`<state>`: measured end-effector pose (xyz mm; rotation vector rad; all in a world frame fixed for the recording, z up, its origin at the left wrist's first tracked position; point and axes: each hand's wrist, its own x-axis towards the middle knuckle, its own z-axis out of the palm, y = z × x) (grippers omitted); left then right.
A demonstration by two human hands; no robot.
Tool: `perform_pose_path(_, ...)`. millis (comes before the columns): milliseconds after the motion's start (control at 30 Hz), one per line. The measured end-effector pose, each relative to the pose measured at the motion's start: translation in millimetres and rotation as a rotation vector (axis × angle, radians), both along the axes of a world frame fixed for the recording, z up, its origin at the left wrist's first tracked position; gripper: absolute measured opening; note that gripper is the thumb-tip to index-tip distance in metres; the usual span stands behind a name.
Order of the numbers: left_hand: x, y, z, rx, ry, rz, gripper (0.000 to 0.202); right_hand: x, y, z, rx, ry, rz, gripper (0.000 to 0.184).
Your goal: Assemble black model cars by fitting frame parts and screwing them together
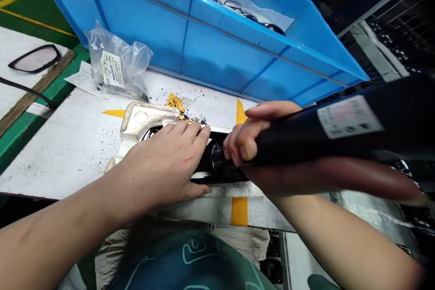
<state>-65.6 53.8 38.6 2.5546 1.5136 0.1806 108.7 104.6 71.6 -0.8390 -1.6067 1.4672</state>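
Note:
My right hand (248,138) is wrapped round a black electric screwdriver (295,140), a thick tapering body with a white label. Its narrow end points left and down at a long black plastic part (220,179); the exact contact point is hidden. My left hand (173,158) lies across that part, fingers over the far edge and thumb at the near edge, holding it. Beneath them is a white foam block (136,120) with a hollowed shape and worn brown edges. A thin black rim (152,131) shows beside my left fingers.
A large blue crate (217,50) holding several eyeglass frames (233,5) stands behind. Left of it are a clear labelled bag (117,65) and a paper slip (86,80). Black specks (193,115) and yellow tape (239,210) mark the white board (81,131). A black-rimmed lens (36,59) lies far left.

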Motion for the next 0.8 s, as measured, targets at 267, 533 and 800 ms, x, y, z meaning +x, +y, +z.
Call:
perform_pose_path(267, 1.4, -0.1, 8.6, -0.084, -0.030, 0.011, 0.091, -12.8, 14.5, 31.9, 0.241, 0.269, -0.033, 0.063)
perform_pose_path(533, 7.1, -12.2, 21.4, 0.028, 0.015, 0.059, 0.089, 63.8, 28.3, 36.9, 0.175, -0.363, -0.144, 0.084)
perform_pose_path(800, 26.0, -47.6, 62.6, 0.257, -0.028, 0.103, 0.094, 117.5, -26.5, 6.4, -0.191, -0.184, 0.005, 0.054)
